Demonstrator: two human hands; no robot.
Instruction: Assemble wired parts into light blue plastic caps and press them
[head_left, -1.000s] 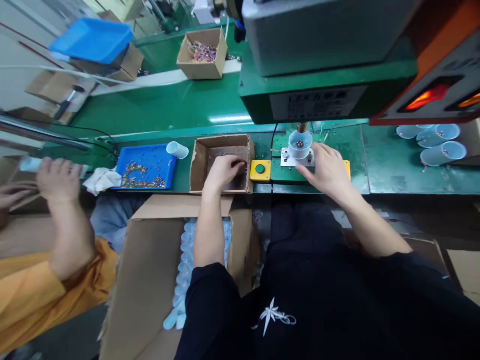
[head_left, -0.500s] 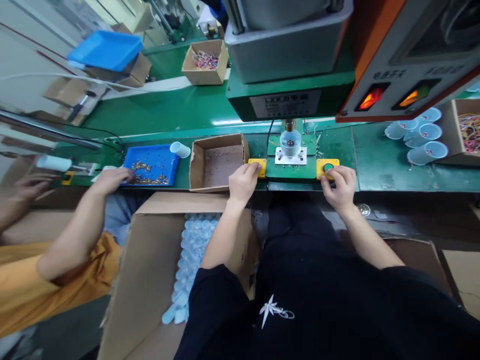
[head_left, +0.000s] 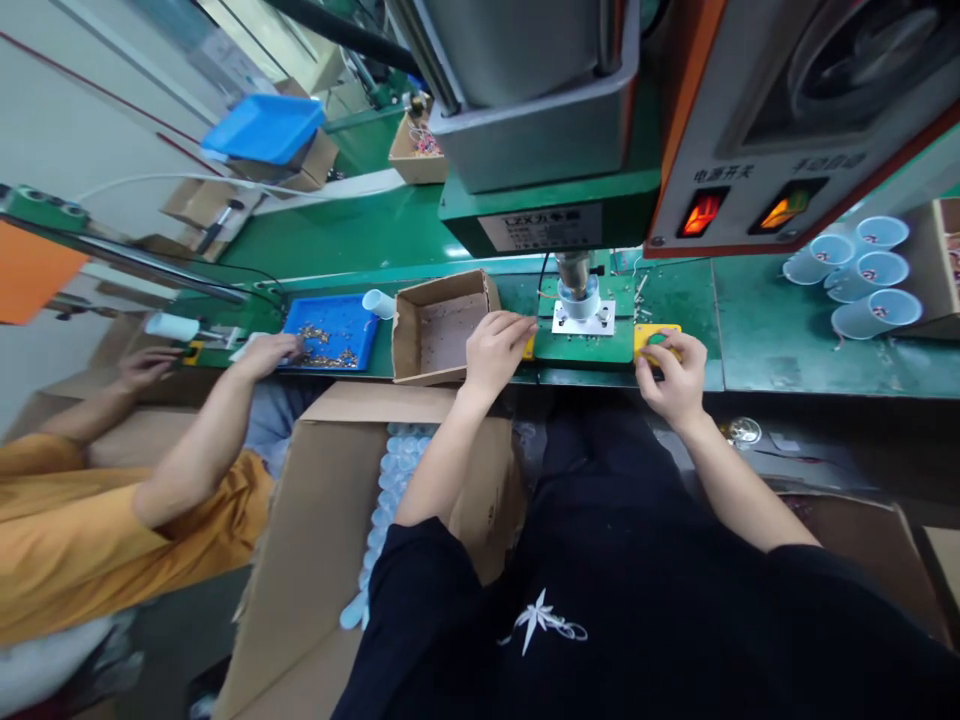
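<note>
My left hand (head_left: 495,352) is over a yellow button box (head_left: 530,347), its fingers stretched to the right and partly covering the box; I see nothing in them. My right hand (head_left: 673,372) is at the other yellow button box (head_left: 643,338), thumb and fingers apart beside its green button (head_left: 658,339). Neither hand shows an object in its grasp. Between them a light-blue cup (head_left: 578,304) stands upright on a white metal plate (head_left: 583,326). The metal press ram (head_left: 573,270) reaches down into the cup, hiding its inside.
On the left are a cardboard tray (head_left: 405,340), a lying cup (head_left: 379,304) and a blue tray (head_left: 367,345) of small metal parts. Several cups (head_left: 874,315) stand right. A carton (head_left: 285,560) of cups is beside me. A co-worker's hands (head_left: 262,355) are at the left.
The press ram has come down into the cup. My left hand has risen slightly off its button box, fingers straighter. My right hand stays at its button. The camera view has shifted.
</note>
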